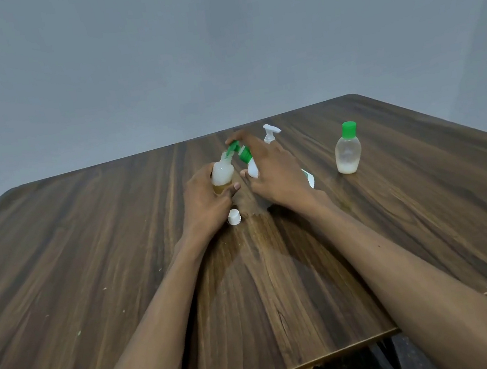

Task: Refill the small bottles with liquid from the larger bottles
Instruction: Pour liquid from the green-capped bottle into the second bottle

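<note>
**Pouring into the little bottle**

The left hand [204,202] is gripping the small open bottle [222,173] mid-table. The right hand [272,177] is gripping and tipping the green-capped big bottle [246,160] at its mouth. Next, probably squeezing gently, then fitting the white cap [234,217] at six o'clock. Another small bottle [347,151] is standing at three o'clock on the wooden table [89,253], gray wall [155,56] behind.

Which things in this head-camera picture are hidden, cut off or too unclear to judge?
- Head view: the tilted white bottle with green flip cap is mostly covered by the right hand.
- The white pump bottle shows only its pump head behind that hand.
- The left hand hides the small clear bottle's base.
- Liquid flow: too small to see.
</note>
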